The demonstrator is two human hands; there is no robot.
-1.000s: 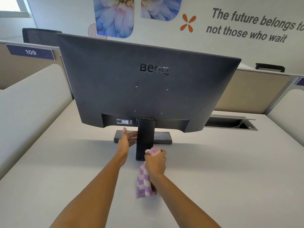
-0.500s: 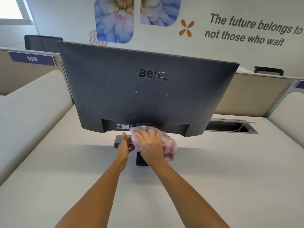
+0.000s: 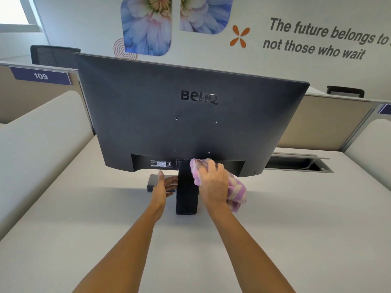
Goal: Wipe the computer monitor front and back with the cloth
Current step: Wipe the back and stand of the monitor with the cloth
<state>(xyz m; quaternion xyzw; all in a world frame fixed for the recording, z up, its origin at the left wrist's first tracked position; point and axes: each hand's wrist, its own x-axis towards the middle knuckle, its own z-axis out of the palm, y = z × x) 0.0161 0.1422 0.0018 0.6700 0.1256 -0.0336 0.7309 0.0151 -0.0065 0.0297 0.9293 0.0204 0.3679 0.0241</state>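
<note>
A dark grey BenQ monitor [image 3: 190,115] stands on the white desk [image 3: 275,218] with its back toward me. Its black stand neck [image 3: 186,191] rises from a flat base [image 3: 155,182]. My right hand [image 3: 213,185] presses a purple and white checked cloth [image 3: 237,191] against the lower back edge of the monitor, just right of the neck. The fingers lie spread over the cloth. My left hand [image 3: 163,189] rests on the base at the left side of the neck, fingers straight.
Beige partitions [image 3: 31,98] border the desk on the left and behind. An open cable tray [image 3: 296,163] is set into the desk at the back right. Black chair backs [image 3: 53,55] stand beyond the partitions.
My right hand rose with the cloth from the foot of the stand neck to the monitor's lower back edge, then slid right. My left hand stayed at the base.
</note>
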